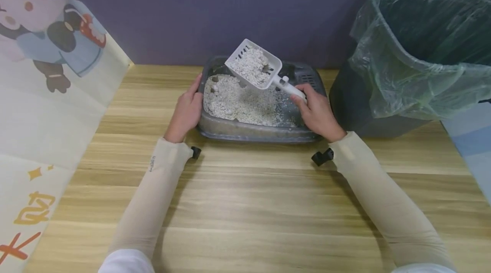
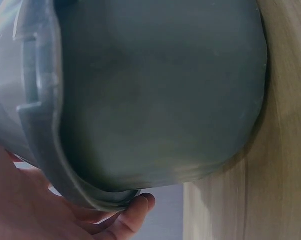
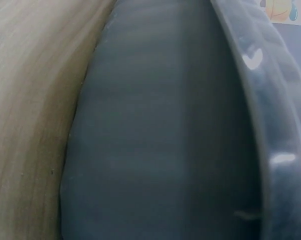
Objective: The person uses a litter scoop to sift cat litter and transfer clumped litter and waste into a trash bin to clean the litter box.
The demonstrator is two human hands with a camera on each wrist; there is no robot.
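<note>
A grey litter box (image 1: 253, 133) stands on the wooden table by the back wall, with pale granular litter (image 1: 239, 104) spread mostly over its left and middle part. My left hand (image 1: 187, 109) grips the box's left rim; the left wrist view shows fingertips curled round the rim's edge. My right hand (image 1: 319, 113) holds a white slotted litter scoop (image 1: 287, 86) by its handle. Raised above the box, the scoop points up and left and carries a heap of litter (image 1: 251, 66). Only the box's outer wall (image 3: 135, 130) and rim fill the right wrist view; that hand is hidden there.
Right of the box stands a tall dark bin (image 1: 353, 94), lined with a translucent green bag (image 1: 406, 90) folded over its rim. A purple-grey wall (image 1: 215, 9) rises behind. Cartoon-printed white panel (image 1: 50, 107) borders the left side of the table (image 1: 249, 205).
</note>
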